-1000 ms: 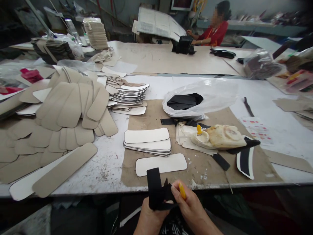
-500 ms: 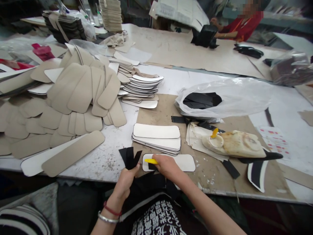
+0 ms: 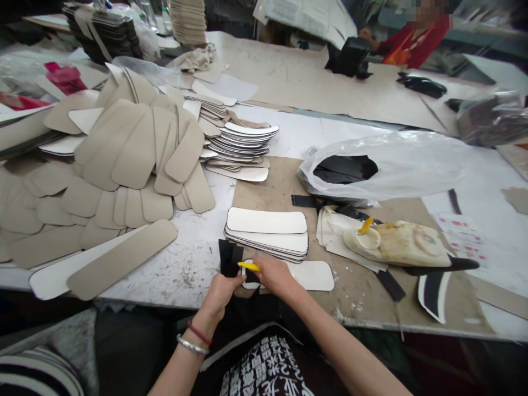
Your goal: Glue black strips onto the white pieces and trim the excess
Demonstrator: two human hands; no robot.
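Though dim inside, 1 translucent bag (image 3: 416, 162) with apparently black strips (image 3: 344, 169)

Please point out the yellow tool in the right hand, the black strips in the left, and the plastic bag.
Yellow tool (image 3: 249, 267): head view, on its exposed part.
Black strips (image 3: 228, 256): head view, on their exposed upper part.
Plastic bag (image 3: 416, 162): head view, on the translucent film right of its opening.

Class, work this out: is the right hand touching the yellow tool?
Touching. The head view shows the right hand curled around the yellow tool, whose end juts out beyond the grip.
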